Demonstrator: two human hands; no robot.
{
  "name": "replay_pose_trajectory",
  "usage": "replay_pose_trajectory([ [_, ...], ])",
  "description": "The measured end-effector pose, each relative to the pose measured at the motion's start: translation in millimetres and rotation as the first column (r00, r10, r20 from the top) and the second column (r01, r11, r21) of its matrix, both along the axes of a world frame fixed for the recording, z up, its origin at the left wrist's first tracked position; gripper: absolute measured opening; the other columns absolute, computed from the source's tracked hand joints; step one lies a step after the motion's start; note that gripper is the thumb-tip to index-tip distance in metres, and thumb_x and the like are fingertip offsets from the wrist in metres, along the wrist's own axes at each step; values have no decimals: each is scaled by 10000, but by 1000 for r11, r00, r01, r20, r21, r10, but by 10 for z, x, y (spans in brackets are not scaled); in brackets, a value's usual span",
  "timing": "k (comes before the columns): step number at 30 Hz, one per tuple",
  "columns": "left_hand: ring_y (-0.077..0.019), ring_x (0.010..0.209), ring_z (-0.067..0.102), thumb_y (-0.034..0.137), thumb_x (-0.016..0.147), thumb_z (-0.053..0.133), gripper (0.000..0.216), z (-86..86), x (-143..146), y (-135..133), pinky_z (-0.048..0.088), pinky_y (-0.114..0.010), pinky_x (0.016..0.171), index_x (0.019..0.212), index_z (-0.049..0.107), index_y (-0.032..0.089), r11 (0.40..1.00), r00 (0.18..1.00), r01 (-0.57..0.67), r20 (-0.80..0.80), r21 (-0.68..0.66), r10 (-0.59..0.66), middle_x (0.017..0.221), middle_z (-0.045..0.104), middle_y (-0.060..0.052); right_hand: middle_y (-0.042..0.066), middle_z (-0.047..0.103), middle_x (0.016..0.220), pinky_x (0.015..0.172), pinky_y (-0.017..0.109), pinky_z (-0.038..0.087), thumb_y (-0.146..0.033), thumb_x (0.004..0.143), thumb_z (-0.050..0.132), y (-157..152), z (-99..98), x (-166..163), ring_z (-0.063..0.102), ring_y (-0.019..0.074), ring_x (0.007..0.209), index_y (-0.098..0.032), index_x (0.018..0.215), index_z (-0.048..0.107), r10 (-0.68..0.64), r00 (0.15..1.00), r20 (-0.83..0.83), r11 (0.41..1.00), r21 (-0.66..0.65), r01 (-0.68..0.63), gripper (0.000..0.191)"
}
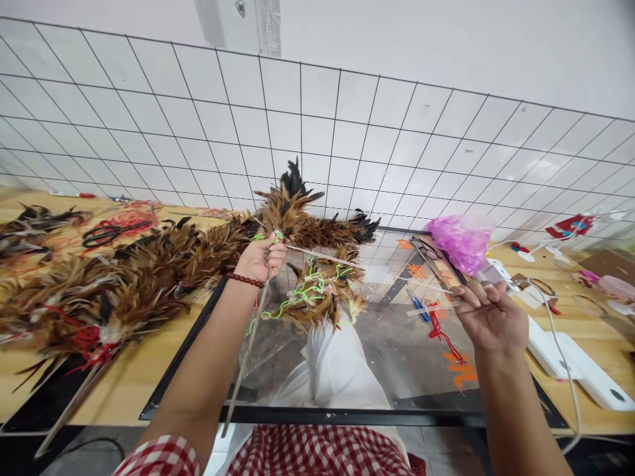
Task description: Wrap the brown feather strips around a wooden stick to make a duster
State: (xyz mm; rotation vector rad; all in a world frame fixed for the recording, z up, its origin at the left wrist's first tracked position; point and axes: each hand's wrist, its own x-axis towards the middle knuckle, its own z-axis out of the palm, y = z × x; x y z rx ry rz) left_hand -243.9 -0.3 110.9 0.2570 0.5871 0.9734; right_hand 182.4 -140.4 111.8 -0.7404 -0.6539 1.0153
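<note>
My left hand is closed around a thin stick just below a bunch of brown and black feathers bound with green string. A taut thin strand runs from there to my right hand, which pinches its far end. Loose feathers tangled with green cord lie on the glass panel between my hands.
Finished feather dusters are piled on the wooden table at left, with black scissors behind them. A pink plastic bag, small blue scissors, red thread and a white power strip lie at right. A wire grid backs the table.
</note>
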Motion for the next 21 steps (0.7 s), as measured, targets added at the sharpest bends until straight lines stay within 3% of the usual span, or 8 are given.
replay_pose_trajectory([
  [4,-33,343,269,313,961,412,252,33,-20,-32,152,-131,271,839,519,120,996,996,86,-27,-9,-86,540,342,58,-61,194,531,606,337,505,-338,811,582,-157,-260,158,219,111,432,-234,520,391,-24,996,82,997,-70,29,363],
  [7,-30,328,261,313,970,379,274,51,-9,-15,156,-132,265,834,510,115,998,997,59,-54,23,-58,529,344,60,-51,291,505,658,371,512,-451,809,591,-380,-470,-12,315,107,436,-222,506,384,271,923,272,940,-281,-193,432],
  [11,-32,317,256,308,978,348,294,39,138,52,158,-137,261,799,492,125,997,996,68,-53,43,-66,516,346,60,54,618,722,834,391,485,-506,781,637,-583,-510,-165,603,207,773,-196,670,624,763,380,523,645,-656,-391,329],
  [12,-33,316,253,307,979,347,291,39,198,67,151,-138,260,803,493,126,995,995,92,-43,40,-90,514,345,60,76,658,816,848,381,476,-511,772,642,-568,-466,-135,614,231,860,-191,755,672,768,252,589,640,-693,-333,322],
  [14,-35,320,251,302,979,350,282,55,328,88,148,-135,264,811,494,128,991,991,132,-9,37,-132,513,340,61,102,683,922,816,364,471,-523,780,606,-457,-344,-53,619,255,897,-188,838,705,643,94,760,766,-640,-59,354],
  [15,-35,323,253,301,978,354,279,71,391,93,151,-132,268,812,495,128,989,989,144,12,40,-145,513,337,62,112,688,939,782,357,467,-518,800,564,-375,-283,-40,624,260,878,-186,841,710,535,27,844,835,-534,131,365],
  [17,-31,329,254,305,976,366,278,112,499,89,155,-126,275,814,500,124,986,986,159,48,56,-162,517,333,63,126,696,922,724,343,448,-469,842,486,-191,-208,-150,635,257,824,-182,830,717,382,-150,912,853,-285,436,369],
  [21,-18,331,236,312,973,379,305,148,652,37,151,-117,283,785,507,109,980,985,166,17,113,-169,519,326,66,109,711,786,626,289,405,-491,878,452,129,-367,-887,655,231,762,-208,794,730,501,-287,816,842,-383,381,406],
])
